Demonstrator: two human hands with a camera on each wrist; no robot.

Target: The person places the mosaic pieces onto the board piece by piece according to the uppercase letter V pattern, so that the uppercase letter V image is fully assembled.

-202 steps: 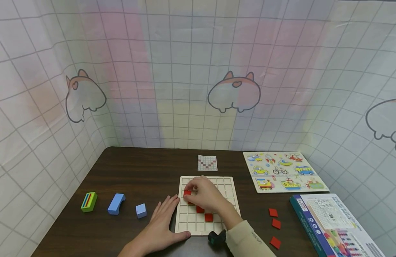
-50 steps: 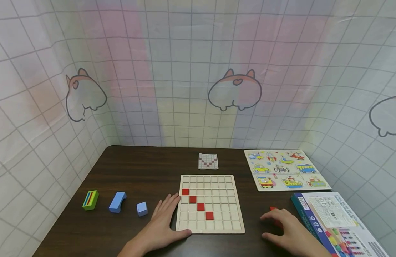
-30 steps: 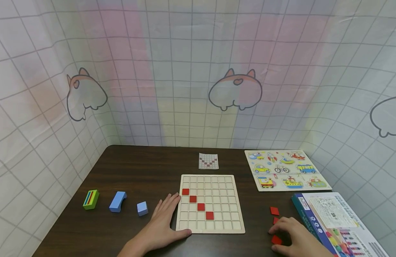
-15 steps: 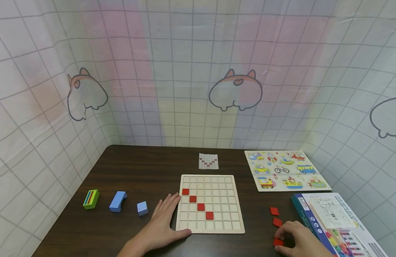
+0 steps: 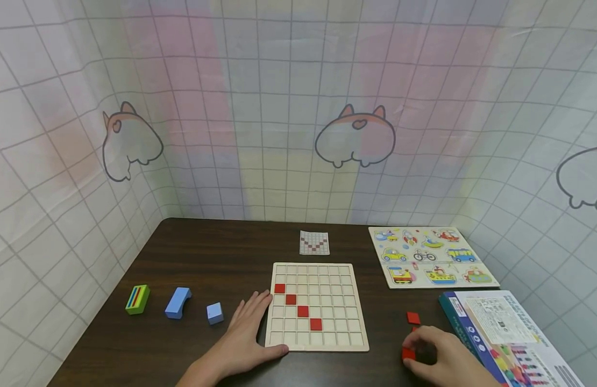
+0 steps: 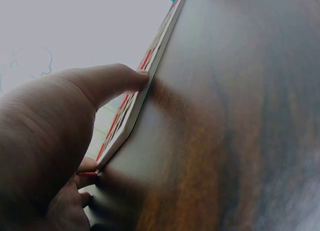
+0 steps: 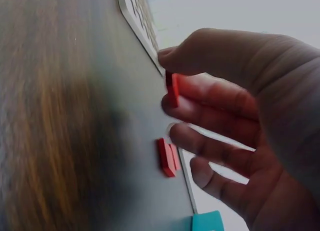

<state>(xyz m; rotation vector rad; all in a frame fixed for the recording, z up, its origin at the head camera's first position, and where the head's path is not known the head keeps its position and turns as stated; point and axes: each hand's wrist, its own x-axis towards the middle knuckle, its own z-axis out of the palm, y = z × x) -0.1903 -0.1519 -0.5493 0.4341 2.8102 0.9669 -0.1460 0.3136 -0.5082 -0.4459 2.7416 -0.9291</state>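
The pale wooden grid board (image 5: pixel 334 310) lies flat in the middle of the table, with several red square tiles set in a diagonal on its left half. My left hand (image 5: pixel 240 341) rests against its left side, fingers spread and straight, and the thumb touches its near edge, as the left wrist view also shows. At the right, my right hand (image 5: pixel 443 355) pinches a red tile (image 7: pixel 173 92) between thumb and finger, raised off the table in the right wrist view. Two more red tiles (image 7: pixel 167 158) lie below; in the head view one is partly hidden by the hand.
A small pattern card (image 5: pixel 314 243) lies behind the board. At the right are a vehicle picture puzzle (image 5: pixel 431 258) and a box (image 5: pixel 509 333). A green block (image 5: pixel 136 299), a blue arch block (image 5: pixel 178 303) and a blue cube (image 5: pixel 214 313) stand at the left.
The right hand has gone from the board to the loose red tiles, picked up the nearest one, and just shifted slightly left with it. The left hand has stayed put.
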